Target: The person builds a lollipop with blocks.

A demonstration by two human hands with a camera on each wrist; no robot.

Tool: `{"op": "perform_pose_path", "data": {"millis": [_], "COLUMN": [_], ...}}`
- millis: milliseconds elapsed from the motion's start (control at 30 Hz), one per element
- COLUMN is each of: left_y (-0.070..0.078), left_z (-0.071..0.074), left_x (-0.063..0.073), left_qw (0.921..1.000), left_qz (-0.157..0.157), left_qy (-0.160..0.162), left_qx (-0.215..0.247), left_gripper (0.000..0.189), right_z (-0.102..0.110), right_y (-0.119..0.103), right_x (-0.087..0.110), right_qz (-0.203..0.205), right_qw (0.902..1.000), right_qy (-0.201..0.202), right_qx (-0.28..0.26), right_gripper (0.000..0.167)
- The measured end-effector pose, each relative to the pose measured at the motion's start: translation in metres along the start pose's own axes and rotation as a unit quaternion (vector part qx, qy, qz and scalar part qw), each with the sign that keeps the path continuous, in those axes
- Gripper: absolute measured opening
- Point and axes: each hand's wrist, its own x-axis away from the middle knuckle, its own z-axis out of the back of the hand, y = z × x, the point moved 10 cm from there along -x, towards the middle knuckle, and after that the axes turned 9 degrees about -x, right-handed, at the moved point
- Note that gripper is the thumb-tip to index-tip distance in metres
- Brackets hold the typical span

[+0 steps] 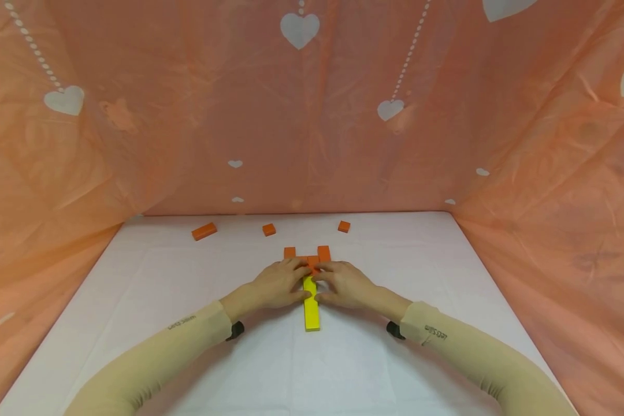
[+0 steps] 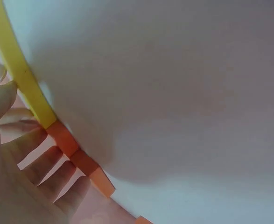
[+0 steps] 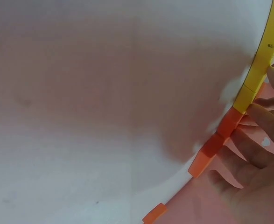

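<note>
In the head view a line of yellow wooden blocks [image 1: 312, 318] runs away from the person. Its far end meets several orange blocks [image 1: 324, 253] laid in a forked shape, partly hidden by the fingers. My left hand [image 1: 278, 284] lies along the left side, its fairly straight fingertips touching the yellow and orange pieces. From the right side my right hand [image 1: 349, 286] touches the same row with loosely extended fingers. In the right wrist view a seam parts a short yellow block [image 3: 244, 99] from a longer one. Neither hand curls round a block.
Beyond the hands, a longer orange block [image 1: 204, 231] lies at the back left. Two small orange blocks, one left of middle [image 1: 268, 230] and another further right [image 1: 344, 226], sit near the back edge. Pink heart-patterned curtain [image 1: 312, 144] encloses the white table [image 1: 343, 375].
</note>
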Motion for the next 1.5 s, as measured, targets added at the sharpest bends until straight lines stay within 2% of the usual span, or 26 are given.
{"op": "perform_pose_path", "data": {"millis": [233, 333, 433, 533, 633, 733, 800, 900, 1000, 1200, 1367, 1500], "left_y": [-0.006, -0.010, -0.021, -0.037, -0.058, -0.084, -0.103, -0.128, -0.143, -0.154, -0.162, -0.168], "left_z": [0.003, 0.009, 0.017, 0.027, 0.038, 0.044, 0.043, 0.038, 0.036, 0.032, 0.021, 0.012], "left_x": [-0.005, -0.006, -0.008, -0.009, -0.008, -0.007, -0.006, -0.006, -0.007, -0.013, -0.018, -0.019], "left_qw": [0.9997, 0.9988, 0.9971, 0.9936, 0.9869, 0.9785, 0.9723, 0.9630, 0.9583, 0.9560, 0.9551, 0.9500], "left_qz": [0.001, 0.008, 0.024, 0.046, 0.067, 0.094, 0.119, 0.153, 0.169, 0.178, 0.192, 0.211], "left_qy": [0.014, 0.032, 0.055, 0.085, 0.121, 0.146, 0.150, 0.149, 0.147, 0.141, 0.111, 0.090], "left_qx": [0.021, 0.035, 0.047, 0.060, 0.084, 0.111, 0.133, 0.164, 0.177, 0.186, 0.196, 0.212], "left_gripper": [0.050, 0.047, 0.045, 0.043, 0.042, 0.042, 0.044, 0.048, 0.049, 0.047, 0.044, 0.041], "right_z": [-0.002, -0.001, -0.001, -0.001, -0.001, -0.001, -0.001, -0.001, -0.002, -0.002, -0.001, -0.003], "right_y": [0.003, 0.003, 0.003, 0.003, 0.005, 0.005, 0.006, 0.006, 0.006, 0.007, 0.007, 0.006], "right_x": [0.001, 0.000, 0.000, -0.001, -0.001, -0.001, -0.001, 0.000, 0.000, 0.000, 0.000, 0.000], "right_qz": [-0.014, -0.013, -0.008, -0.011, -0.019, -0.025, -0.029, -0.031, -0.032, -0.032, -0.029, -0.030], "right_qw": [0.9999, 0.9999, 0.9999, 0.9999, 0.9998, 0.9996, 0.9995, 0.9993, 0.9993, 0.9993, 0.9994, 0.9992], "right_qy": [-0.006, -0.008, -0.005, -0.004, -0.005, -0.004, -0.005, -0.005, -0.007, -0.008, -0.008, -0.013], "right_qx": [-0.007, -0.004, -0.003, -0.003, -0.006, -0.012, -0.015, -0.018, -0.019, -0.017, -0.018, -0.022], "right_gripper": [0.044, 0.043, 0.042, 0.042, 0.043, 0.043, 0.043, 0.043, 0.043, 0.043, 0.043, 0.043]}}
